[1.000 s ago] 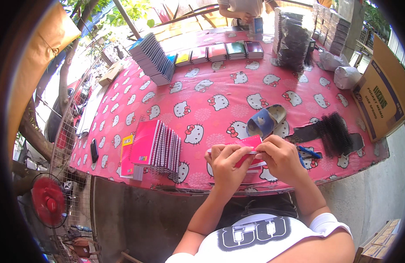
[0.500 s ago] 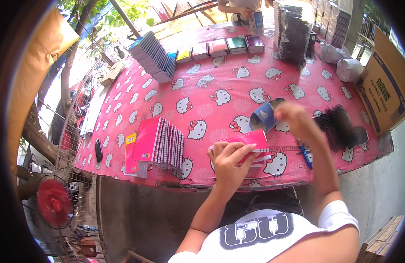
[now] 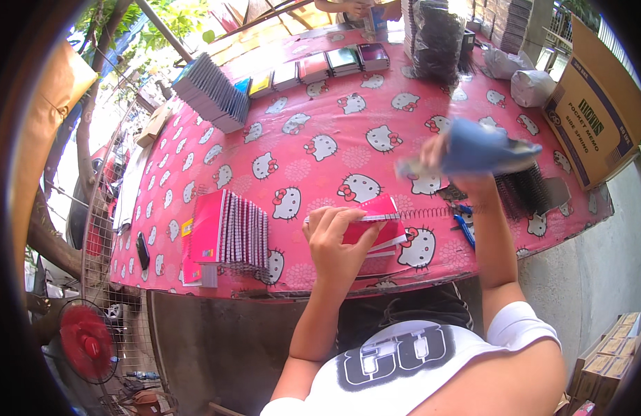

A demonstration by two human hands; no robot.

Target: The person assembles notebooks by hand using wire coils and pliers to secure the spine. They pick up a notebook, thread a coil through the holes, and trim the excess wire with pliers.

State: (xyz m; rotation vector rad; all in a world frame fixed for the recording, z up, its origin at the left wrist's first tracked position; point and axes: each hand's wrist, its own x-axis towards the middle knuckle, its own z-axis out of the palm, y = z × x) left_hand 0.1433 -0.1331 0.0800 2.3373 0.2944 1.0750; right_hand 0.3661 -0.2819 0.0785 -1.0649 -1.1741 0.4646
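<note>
My left hand [image 3: 336,234] is closed on a small pink notebook [image 3: 381,208], its thumb on the near side and fingers over the top. More pink-covered notebooks [image 3: 392,236] lie beneath it. A thin wire spiral [image 3: 431,213] runs out from the held notebook's right end. Farther right and raised over the table, my right hand [image 3: 437,154] holds a blue cloth-like piece [image 3: 494,149]; both are smeared by motion, so its exact kind cannot be made out. Blue-handled pliers [image 3: 464,227] lie under my right forearm.
Left of my hands stands a stack of pink spiral notebooks [image 3: 230,232]. Black spiral coils [image 3: 525,191] and a cardboard box [image 3: 587,125] are at the right. Coloured notebooks [image 3: 313,67] line the far side, where another person's hand [image 3: 357,8] shows. A phone [image 3: 142,251] lies at left.
My right hand has taken up the blue piece from the table and lifted it. My left hand stays on the pink notebook. The whole view has shifted slightly.
</note>
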